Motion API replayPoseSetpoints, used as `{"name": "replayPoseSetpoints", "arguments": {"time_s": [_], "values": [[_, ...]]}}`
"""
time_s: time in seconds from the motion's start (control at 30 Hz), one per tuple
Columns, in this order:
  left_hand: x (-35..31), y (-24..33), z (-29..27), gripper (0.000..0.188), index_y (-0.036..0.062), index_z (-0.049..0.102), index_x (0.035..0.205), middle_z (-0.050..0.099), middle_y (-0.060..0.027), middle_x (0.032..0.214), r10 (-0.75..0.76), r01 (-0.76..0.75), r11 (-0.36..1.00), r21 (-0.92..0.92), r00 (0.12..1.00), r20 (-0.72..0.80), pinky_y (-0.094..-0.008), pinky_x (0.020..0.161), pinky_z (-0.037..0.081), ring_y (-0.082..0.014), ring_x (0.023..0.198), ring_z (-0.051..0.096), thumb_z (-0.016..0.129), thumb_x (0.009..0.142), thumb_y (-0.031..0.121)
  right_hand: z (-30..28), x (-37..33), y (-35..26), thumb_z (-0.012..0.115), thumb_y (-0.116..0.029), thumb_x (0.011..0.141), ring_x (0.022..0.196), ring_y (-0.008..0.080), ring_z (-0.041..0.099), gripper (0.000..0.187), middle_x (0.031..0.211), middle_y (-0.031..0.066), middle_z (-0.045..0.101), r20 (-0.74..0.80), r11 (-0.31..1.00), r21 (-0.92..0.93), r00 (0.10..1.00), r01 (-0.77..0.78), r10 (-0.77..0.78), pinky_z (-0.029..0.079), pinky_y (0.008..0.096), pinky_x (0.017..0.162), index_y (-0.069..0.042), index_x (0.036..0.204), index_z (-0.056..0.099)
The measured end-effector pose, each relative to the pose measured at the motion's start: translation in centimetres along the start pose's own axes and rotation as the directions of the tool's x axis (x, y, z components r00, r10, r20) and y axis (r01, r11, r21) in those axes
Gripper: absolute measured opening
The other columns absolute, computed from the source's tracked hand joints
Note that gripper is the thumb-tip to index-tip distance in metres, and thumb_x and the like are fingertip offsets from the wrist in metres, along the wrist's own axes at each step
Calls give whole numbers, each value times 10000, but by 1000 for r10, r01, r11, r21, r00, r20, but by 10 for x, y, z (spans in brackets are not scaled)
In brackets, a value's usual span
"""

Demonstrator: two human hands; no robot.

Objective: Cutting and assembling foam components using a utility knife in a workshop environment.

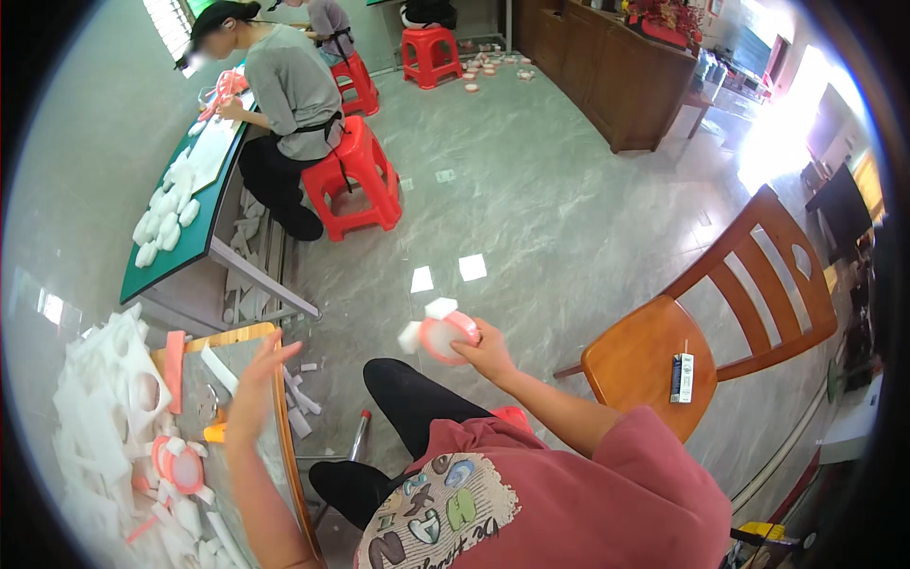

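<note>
I'm watching the right hand (481, 351) gripping the disc (442, 339), right of the table (242, 336); the left hand (258, 375) is hovering open over the table's edge, apparently empty. Only one side is being pinched; a loosening grip could be dropping the disc.

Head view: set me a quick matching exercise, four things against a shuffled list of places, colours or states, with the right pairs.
Things:
1. Left hand
2. Drink carton
3. Right hand
4. Stool under the nearest co-worker

Places, colours, states:
A. Red
B. Grip closed on a round pink-and-white piece
C. On the wooden chair
D. Open, nothing visible in it

Pairs: 1-D, 2-C, 3-B, 4-A
</note>
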State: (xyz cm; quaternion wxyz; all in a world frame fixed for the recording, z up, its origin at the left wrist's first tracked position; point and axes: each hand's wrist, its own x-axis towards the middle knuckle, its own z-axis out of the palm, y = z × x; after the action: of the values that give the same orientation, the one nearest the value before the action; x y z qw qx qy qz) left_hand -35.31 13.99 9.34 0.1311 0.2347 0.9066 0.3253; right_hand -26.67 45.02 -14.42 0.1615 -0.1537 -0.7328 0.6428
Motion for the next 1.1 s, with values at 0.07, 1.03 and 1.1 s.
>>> {"name": "replayPoseSetpoints", "arguments": {"time_s": [0.07, 1.03, 1.1], "values": [[22, 36, 31, 522, 109, 587, 1172, 352, -212, 1385, -119, 142, 752, 643, 990, -79, -605, 1048, 151, -366, 1340, 230, 627, 777, 449, -9, -2, 7, 721, -128, 713, 810, 115, 597, 364, 886, 84, 645, -23, 999, -29, 999, -32, 32, 492, 290, 700, -5, 1029, 588], [-57, -38, 100, 298, 2, 604, 1074, 603, -143, 1120, 35, 12, 975, 220, 978, -207, -323, 884, 446, -267, 1028, 588, 629, 777, 9, -7, 48, 60, 714, -184, 714, 682, 157, 605, 369, 811, 98, 645, -117, 960, 136, 958, -247, 263, 474, 290, 547, 31, 988, 590], [-81, -35, 106, 275, -2, 616, 1053, 617, -143, 1089, -50, 94, 981, 167, 967, -250, -320, 865, 457, -265, 996, 598, 633, 780, 12, 5, 60, 64, 708, -154, 718, 645, 144, 591, 356, 799, 92, 628, -85, 929, 272, 955, -251, 283, 457, 255, 497, 31, 995, 581]]}}
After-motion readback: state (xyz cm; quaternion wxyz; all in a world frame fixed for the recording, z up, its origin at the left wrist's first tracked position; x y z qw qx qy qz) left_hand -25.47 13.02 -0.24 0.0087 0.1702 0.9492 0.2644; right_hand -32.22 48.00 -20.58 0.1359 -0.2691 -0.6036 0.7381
